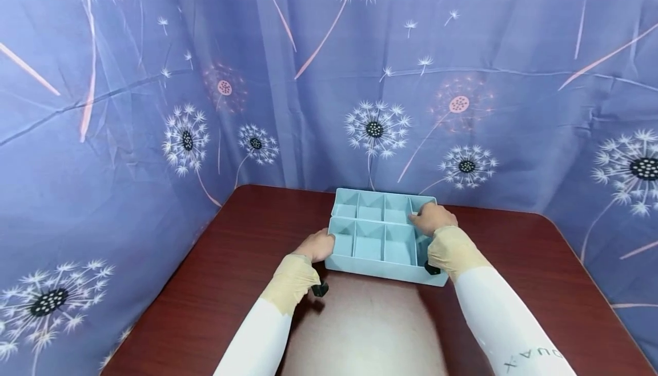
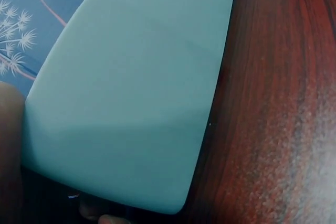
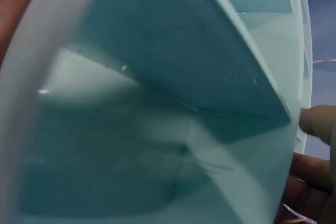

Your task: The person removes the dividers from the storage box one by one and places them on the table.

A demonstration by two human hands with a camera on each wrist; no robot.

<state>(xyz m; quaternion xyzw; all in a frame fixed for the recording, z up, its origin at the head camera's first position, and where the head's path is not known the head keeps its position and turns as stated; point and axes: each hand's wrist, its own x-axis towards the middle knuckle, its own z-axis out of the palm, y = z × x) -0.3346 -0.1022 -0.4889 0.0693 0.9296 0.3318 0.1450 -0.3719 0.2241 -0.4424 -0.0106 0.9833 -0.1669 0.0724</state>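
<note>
Two light blue plastic organizer boxes sit together on the table, the front organizer box [image 1: 370,264] before the rear organizer box [image 1: 354,193]. Each is split by dividers into several compartments, with nothing visible in those that show. My left hand [image 1: 316,246] grips the left end of the front box; in the left wrist view its fingertips [image 2: 113,219] show at the bottom edge, by the box's plain side. At the right end, my right hand [image 1: 433,219] holds the box wall near where the two boxes meet. Fingers [image 3: 315,174] lie against that wall in the right wrist view.
A dark red wooden table [image 1: 247,222] carries the boxes, with a pale glossy reflection in front of them. Blue curtains [image 1: 308,107] with dandelion prints hang behind and to the left. Black wrist devices [image 1: 320,289] hang under the wrists.
</note>
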